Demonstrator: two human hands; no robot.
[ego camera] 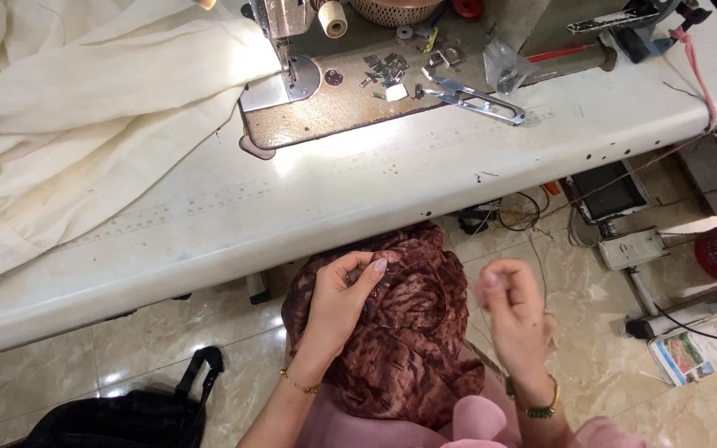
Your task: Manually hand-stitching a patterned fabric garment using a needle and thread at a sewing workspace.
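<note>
Fingers [373, 270] on bunched maroon cloth [400, 332]

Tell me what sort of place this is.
Probably a tailoring workshop: an industrial sewing machine set into a worn white table, cream fabric beside it, thread snips on its bed.

left hand [338, 299]: palm turned up a bit, fingers curled in, thumb sticking up, gripping
right hand [512, 303]: raised, blurry, fingertips pinched together, can't tell if it holds anything
wrists: both bare forearms angle in from the bottom edge
</note>
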